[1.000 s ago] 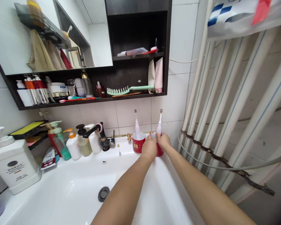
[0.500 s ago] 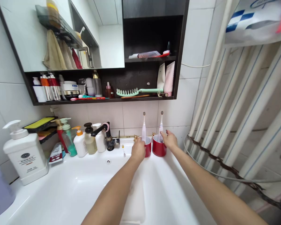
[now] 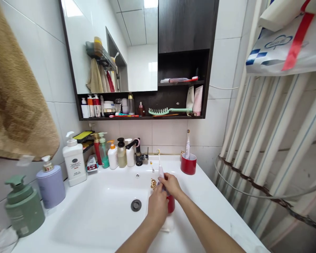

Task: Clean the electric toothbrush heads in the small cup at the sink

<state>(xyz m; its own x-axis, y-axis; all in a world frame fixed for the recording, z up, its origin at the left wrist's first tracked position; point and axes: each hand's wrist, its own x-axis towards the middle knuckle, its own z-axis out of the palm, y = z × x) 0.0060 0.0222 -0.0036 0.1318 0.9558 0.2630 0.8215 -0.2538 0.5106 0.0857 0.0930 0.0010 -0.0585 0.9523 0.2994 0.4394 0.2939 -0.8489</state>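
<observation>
My left hand point(image 3: 158, 203) is wrapped round a red cup point(image 3: 171, 204) with a gold handle point(image 3: 153, 183), at the right side of the basin. My right hand point(image 3: 171, 184) pinches a pale pink electric toothbrush point(image 3: 161, 171), which stands in that cup with its head up. Most of the cup and the lower part of the brush are hidden by my hands. A second red cup point(image 3: 189, 165) on the back right of the sink top holds another electric toothbrush point(image 3: 188, 146). By the tap lies a small brush head point(image 3: 152, 166).
Beyond the basin point(image 3: 100, 203) stands a black tap point(image 3: 139, 154). Several pump bottles point(image 3: 112, 156) line the left and back edges. Above hangs a mirror cabinet point(image 3: 184, 35) with shelves of toiletries. White pipes point(image 3: 255, 133) run along the right wall; a brown towel point(image 3: 21, 91) hangs left.
The cup in my left hand has come forward from the back ledge with its toothbrush. My right hand has left the other cup and taken hold of this toothbrush. The view has shifted.
</observation>
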